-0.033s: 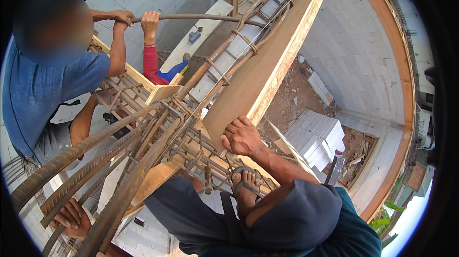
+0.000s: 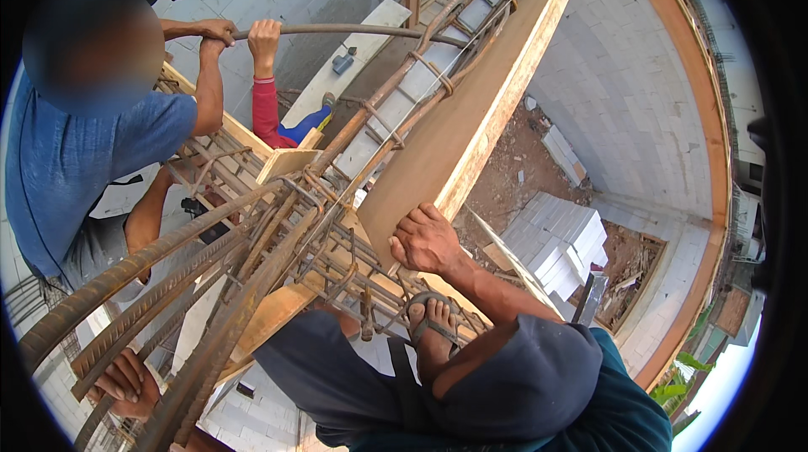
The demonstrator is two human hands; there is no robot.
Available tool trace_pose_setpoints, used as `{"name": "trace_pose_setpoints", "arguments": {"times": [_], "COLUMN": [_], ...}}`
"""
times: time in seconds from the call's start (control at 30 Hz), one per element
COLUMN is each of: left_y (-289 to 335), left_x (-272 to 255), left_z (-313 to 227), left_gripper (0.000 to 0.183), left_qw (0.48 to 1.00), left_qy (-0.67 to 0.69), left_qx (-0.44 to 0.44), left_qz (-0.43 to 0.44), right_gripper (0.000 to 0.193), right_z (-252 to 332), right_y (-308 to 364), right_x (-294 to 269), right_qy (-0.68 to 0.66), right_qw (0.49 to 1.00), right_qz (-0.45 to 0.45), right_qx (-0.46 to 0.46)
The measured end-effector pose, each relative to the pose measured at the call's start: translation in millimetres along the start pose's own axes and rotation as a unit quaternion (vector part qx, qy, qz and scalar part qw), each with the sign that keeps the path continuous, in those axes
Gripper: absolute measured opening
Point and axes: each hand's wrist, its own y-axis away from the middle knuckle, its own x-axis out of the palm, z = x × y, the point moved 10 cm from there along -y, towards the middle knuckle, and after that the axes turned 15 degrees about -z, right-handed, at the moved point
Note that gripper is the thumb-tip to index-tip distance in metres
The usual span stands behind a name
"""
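My left hand [image 2: 128, 385] is at the lower left, its fingers wrapped around a ribbed steel rebar [image 2: 94, 421]; thicker bars pass in front and partly hide it. My right hand [image 2: 425, 239] grips the near end of a long plywood formwork board [image 2: 480, 145], fingers curled over its edge. The board stands on edge beside a rebar cage [image 2: 394, 103] tied with bent stirrups. Several thick upright rebars [image 2: 135, 275] rise between my arms from the joint of the cages. My sandalled foot [image 2: 433, 330] stands on the bars just below my right hand.
A co-worker in a blue shirt [image 2: 101, 140] at the left holds a curved bar [image 2: 337, 29]; a second person's red-sleeved arm [image 2: 265, 107] grips it too. Far below on the right lie stacked white blocks [image 2: 551, 241], beside a block wall [image 2: 631, 107]. A timber piece [image 2: 273, 317] lies near my knee.
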Motion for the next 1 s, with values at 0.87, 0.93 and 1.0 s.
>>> {"name": "trace_pose_setpoints", "arguments": {"times": [0.87,0.93,1.0], "left_y": [9.6,-0.6,0.2], "left_x": [45.6,19.9,17.8], "left_z": [9.0,1.4,2.6], "left_gripper": [0.047,0.051,0.053], "left_qw": [0.965,0.994,0.994], "left_qy": [0.055,0.018,0.013], "left_qx": [-0.085,-0.020,-0.020], "left_qz": [0.243,0.105,0.102], "right_gripper": [0.019,0.019,0.019], "right_z": [-0.6,-1.7,-2.1], "right_y": [-6.1,-5.3,-4.4], "right_x": [-6.4,-2.4,-0.7], "right_qy": [-0.021,-0.017,-0.014], "right_qw": [0.999,1.000,1.000], "right_qz": [-0.034,-0.015,-0.006], "right_qx": [-0.012,-0.005,-0.004]}}
